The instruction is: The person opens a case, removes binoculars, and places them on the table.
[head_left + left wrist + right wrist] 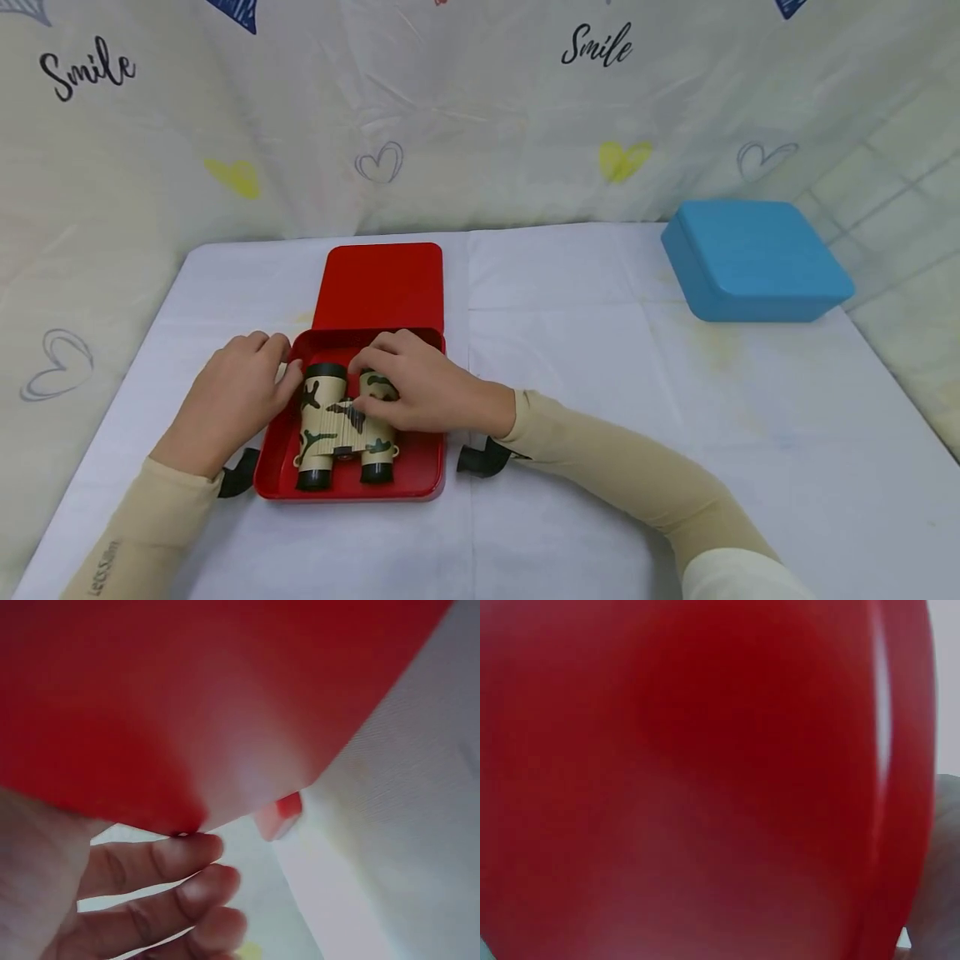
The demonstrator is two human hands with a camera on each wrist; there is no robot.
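A pair of camouflage-patterned binoculars (321,425) lies in the open red box (420,475), black-ended barrels pointing front and back. My right hand (420,379) reaches over the box's right wall and grips the right barrel, its thumb near the middle bridge and its fingers farther back. At the left rim, my left hand (232,396) holds the box near its back corner, thumb by the rim. Fingers (150,862) of that hand show beside the red box (187,697) in the left wrist view. In the right wrist view the red box (675,765) hides most of the hand.
The box's red lid (382,283) lies folded back behind it. A closed blue box (765,258) stands at the back right of the white-covered table (570,350). Behind the table hangs a printed curtain (480,108). Black wrist mounts (483,458) sit near the box's sides.
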